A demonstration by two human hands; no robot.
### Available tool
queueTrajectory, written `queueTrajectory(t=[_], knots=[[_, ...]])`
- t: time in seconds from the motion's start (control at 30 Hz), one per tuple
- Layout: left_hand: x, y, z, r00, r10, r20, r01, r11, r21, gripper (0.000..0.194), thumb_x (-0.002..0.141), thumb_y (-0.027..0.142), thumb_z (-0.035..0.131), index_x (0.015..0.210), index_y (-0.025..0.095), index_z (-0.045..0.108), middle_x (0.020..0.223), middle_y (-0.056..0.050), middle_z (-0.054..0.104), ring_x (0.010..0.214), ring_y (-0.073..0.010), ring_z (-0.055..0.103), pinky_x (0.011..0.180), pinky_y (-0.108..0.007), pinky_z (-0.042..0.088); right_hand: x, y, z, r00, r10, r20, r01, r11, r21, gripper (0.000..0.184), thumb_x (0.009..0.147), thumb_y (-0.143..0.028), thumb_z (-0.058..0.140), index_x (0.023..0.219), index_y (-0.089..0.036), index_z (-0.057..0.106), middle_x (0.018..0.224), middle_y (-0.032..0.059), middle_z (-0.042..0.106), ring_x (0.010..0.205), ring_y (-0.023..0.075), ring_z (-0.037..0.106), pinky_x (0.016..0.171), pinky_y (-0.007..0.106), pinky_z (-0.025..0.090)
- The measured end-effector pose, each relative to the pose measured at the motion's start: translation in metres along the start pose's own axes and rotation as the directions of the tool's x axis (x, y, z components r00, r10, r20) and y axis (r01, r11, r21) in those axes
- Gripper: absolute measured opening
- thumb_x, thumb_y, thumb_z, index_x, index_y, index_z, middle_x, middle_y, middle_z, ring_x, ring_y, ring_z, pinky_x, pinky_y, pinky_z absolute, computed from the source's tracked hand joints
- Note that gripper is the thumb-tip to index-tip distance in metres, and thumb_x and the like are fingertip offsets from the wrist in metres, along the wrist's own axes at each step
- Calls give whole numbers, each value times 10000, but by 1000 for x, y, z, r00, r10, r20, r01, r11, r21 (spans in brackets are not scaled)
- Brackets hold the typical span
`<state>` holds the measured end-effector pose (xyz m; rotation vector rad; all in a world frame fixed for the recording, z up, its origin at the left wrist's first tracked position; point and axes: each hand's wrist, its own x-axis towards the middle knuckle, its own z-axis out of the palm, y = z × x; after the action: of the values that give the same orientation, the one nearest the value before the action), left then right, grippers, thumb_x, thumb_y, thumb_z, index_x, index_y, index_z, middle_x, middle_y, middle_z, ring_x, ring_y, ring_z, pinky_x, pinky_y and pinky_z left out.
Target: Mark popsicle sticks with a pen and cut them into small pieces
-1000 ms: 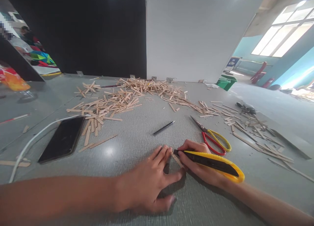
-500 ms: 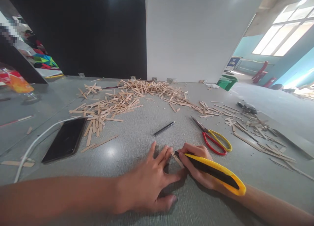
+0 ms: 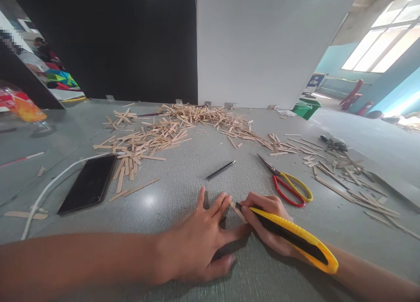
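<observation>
My right hand (image 3: 267, 221) is wrapped round a yellow and black utility knife (image 3: 295, 234), its front end down at a small wooden craft stick (image 3: 241, 215) on the table. My left hand (image 3: 205, 236) lies palm down with fingers spread, the fingertips at the stick's left side, pressing it to the surface. Part of the stick is hidden by the fingers. Just beyond the hands lies a dark pen (image 3: 221, 170). Scissors (image 3: 288, 186) with one red and one yellow handle rest to the right, blades partly apart.
A broad heap of craft sticks (image 3: 160, 131) spreads across the back of the grey table. Cut strips (image 3: 348, 184) lie at right. On the left are a phone (image 3: 88, 186), a white cable (image 3: 52, 184) and a bottle (image 3: 26, 107). Black and white panels (image 3: 246, 48) stand behind.
The knife's rear end has swung slightly right and down in the right hand. My left hand stays almost where it was on the stick. The whole view has shifted a little.
</observation>
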<state>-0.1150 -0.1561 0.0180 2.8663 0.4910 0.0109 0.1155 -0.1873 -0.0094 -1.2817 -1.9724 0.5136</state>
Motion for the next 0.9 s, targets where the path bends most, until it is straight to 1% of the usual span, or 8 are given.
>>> queueTrajectory(t=[0.07, 0.2, 0.37, 0.47, 0.63, 0.73, 0.9], knots=[[-1, 0, 1, 1000, 4, -16, -4, 1000, -2, 606, 1026, 440, 486, 1598, 288, 356, 1610, -268, 377, 1514, -519, 283, 1029, -886, 269, 0, 0, -1, 1000, -4, 8, 4, 1000, 4, 295, 1029, -323, 516, 749, -238, 547, 634, 4, 623, 551, 147, 575, 533, 266, 424], [-1, 0, 0, 1000, 4, -21, -4, 1000, 6, 606, 1023, 416, 486, 1601, 287, 354, 1601, -266, 393, 1504, -523, 300, 1018, -888, 278, -1, 0, -2, 1000, -16, 12, 16, 1000, 0, 292, 1028, -321, 513, 748, -241, 542, 636, 5, 620, 543, 147, 559, 534, 272, 420], [-1, 0, 1, 999, -6, -36, 5, 1000, -8, 667, 1005, 415, 527, 1626, 336, 297, 1625, -229, 374, 1493, -532, 314, 1014, -886, 286, -1, 4, -2, 999, -18, 34, 18, 1000, 3, 289, 1024, -310, 506, 743, -244, 505, 616, -19, 558, 519, 135, 497, 529, 269, 406], [-1, 0, 3, 999, -15, -46, 15, 1000, 3, 689, 1002, 416, 531, 1635, 359, 264, 1625, -216, 379, 1498, -519, 315, 1025, -875, 294, -1, 5, -2, 999, -14, 44, 13, 1000, 25, 293, 1027, -310, 501, 742, -242, 488, 619, -26, 546, 524, 130, 496, 538, 266, 402], [-1, 0, 4, 999, -11, -37, 11, 1000, 1, 650, 1008, 397, 508, 1621, 323, 305, 1612, -255, 376, 1497, -529, 310, 1002, -889, 292, -2, 7, -2, 998, -16, 62, 14, 1000, 28, 296, 1036, -316, 493, 750, -242, 479, 627, -28, 535, 528, 128, 480, 551, 266, 406], [-1, 1, 3, 999, -15, -41, 14, 1000, -9, 656, 994, 370, 527, 1614, 322, 320, 1622, -242, 369, 1500, -525, 305, 1010, -889, 280, -2, 8, -2, 998, -19, 54, 18, 1000, 8, 287, 1033, -319, 498, 756, -242, 493, 642, -18, 558, 534, 133, 493, 544, 265, 411], [-1, 0, 3, 999, -7, -50, 6, 1000, -16, 646, 1000, 387, 519, 1614, 332, 324, 1639, -222, 350, 1498, -522, 311, 1020, -883, 280, -2, 8, -2, 999, -37, 30, 37, 999, 15, 285, 1019, -333, 514, 752, -239, 540, 630, -5, 595, 526, 142, 520, 523, 270, 420]])
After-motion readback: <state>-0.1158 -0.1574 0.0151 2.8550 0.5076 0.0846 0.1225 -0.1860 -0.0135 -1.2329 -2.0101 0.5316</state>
